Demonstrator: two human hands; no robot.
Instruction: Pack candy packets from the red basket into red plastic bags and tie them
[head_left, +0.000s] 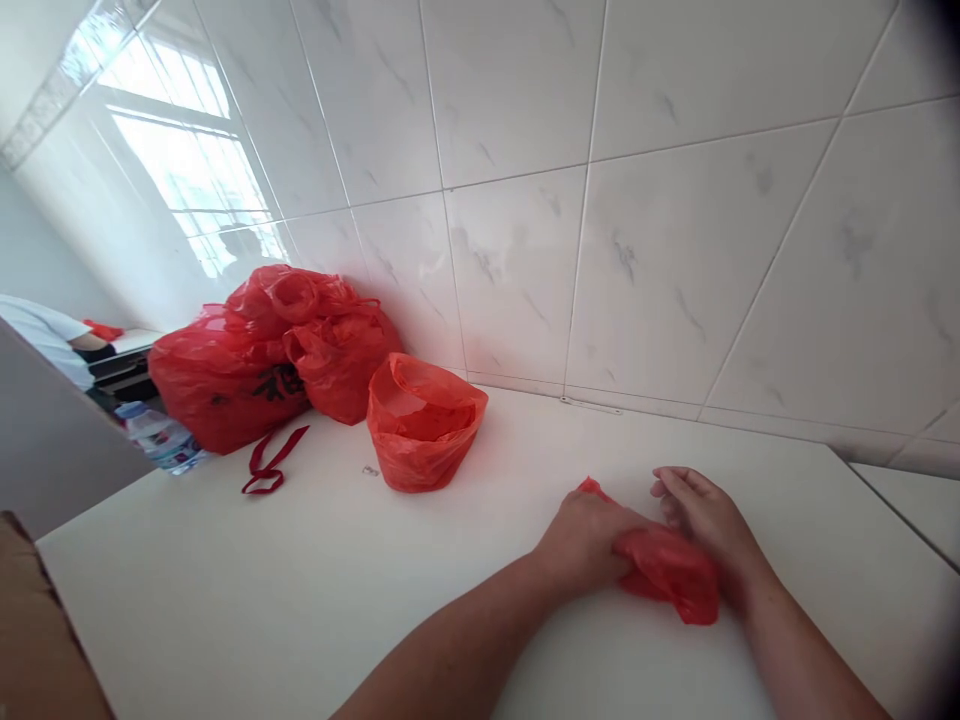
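A crumpled red plastic bag [667, 570] is bunched up over the white surface, with its lower end hanging loose. My left hand [589, 535] is closed around its left part, and a small red tip sticks out above the fingers. On the other side, my right hand [701, 510] is held close against the bag with half-curled fingers. Its thumb and fingertips point left, and nothing shows between them. The bag hides part of the right palm, and both hands are slightly blurred.
An upright red plastic bag [424, 430] stands open-mouthed near the tiled wall [517, 260]. Several filled red bags [232, 370] are piled at left, beside a water bottle [161, 440] and a dark red ribbon [270, 465]. Cardboard [45, 620] stands at lower left; another person's sleeve [45, 330] shows beyond.
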